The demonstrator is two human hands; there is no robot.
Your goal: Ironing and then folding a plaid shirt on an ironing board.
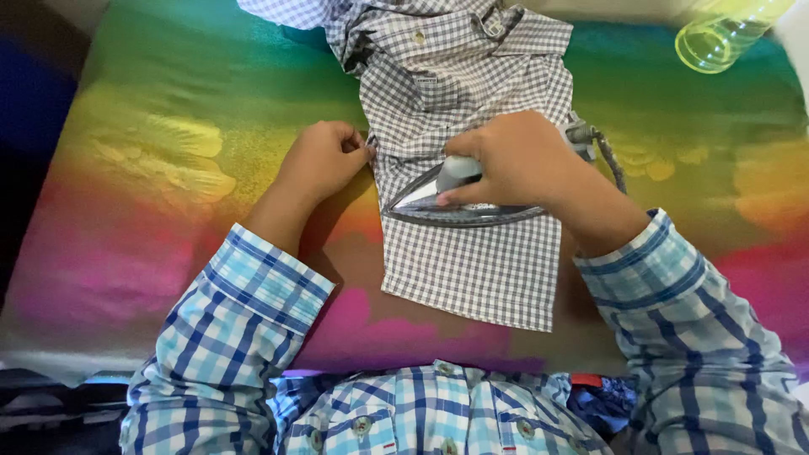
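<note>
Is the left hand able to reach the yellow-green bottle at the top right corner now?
Probably not easily: the left hand pinches the checked shirt, and the bottle lies beyond the right hand.

I see the grey-checked shirt (468,265) lying flat on the rainbow cover, bunched at the far end; silver iron (459,202) sits flat on it.

The right hand (522,160) presses an iron (459,202) on a checked shirt (468,93) whose edge the left hand (324,160) pinches.
</note>
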